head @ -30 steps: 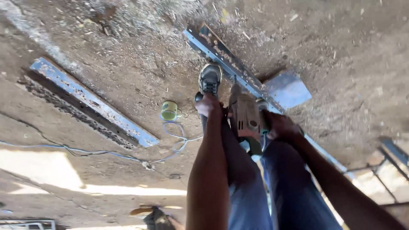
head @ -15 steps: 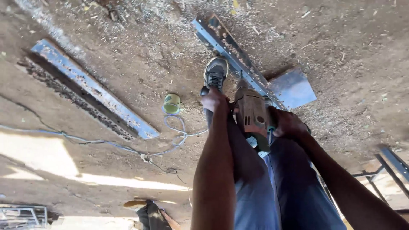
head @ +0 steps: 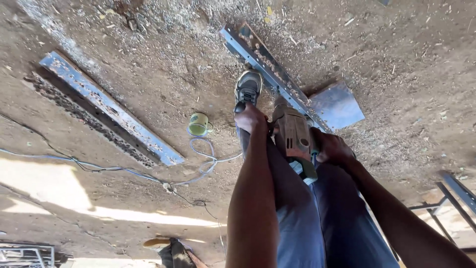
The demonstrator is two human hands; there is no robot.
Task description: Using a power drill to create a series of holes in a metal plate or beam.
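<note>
- Bare dirt ground [head: 396,59] fills my view, strewn with sawdust and wood chips and lit by a sunny patch at the lower left.
- I see my left hand [head: 249,118] wrapped shut around the dark side handle of a power drill [head: 293,136]; the fingers curl right over the grip.
- My right hand [head: 331,147] is closed on the rear of the same drill, at its right side, holding the body firmly.
- Between my two hands the drill sits in front of my legs, its worn tan-and-grey body pointing down at a long metal angle bar [head: 270,74].
- That bar lies flat on the ground, running from the upper middle down to the right, with shavings scattered along its face.
- My shoe [head: 248,88] rests just beside the bar's left edge; I cannot tell whether it touches it.
- A flat metal plate [head: 337,105] lies against the bar's right side, near the drill's front end.
- I cannot see the drill bit; the tool body hides it.
- A second angle bar [head: 106,111] lies well apart to the left, roughly parallel to the first.
- A green mug [head: 199,124] stands on the dirt between the two bars, just left of my shoe.
- A pale cable [head: 99,166] trails across the ground from the left edge and loops below the mug.
</note>
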